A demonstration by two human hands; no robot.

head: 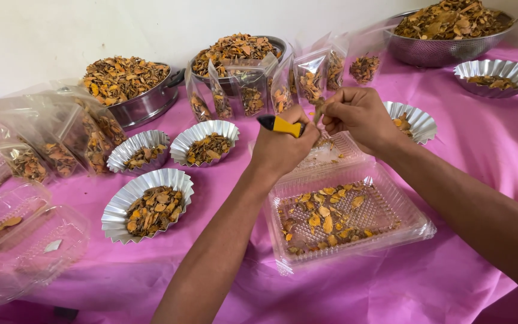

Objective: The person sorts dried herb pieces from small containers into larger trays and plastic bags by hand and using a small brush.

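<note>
Centrally, a yellow-handled knife is gripped in the left hand, and a dried piece is pinched by the right hand fingers above one clear tray; three metal bowls are seen along the upper frame.

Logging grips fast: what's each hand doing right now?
Left hand: closed around a yellow-handled tool.
Right hand: closed, pinching a small brown piece between its fingertips.

I'm gripping a yellow-handled knife and a small brown root piece above the clear tray.
</note>
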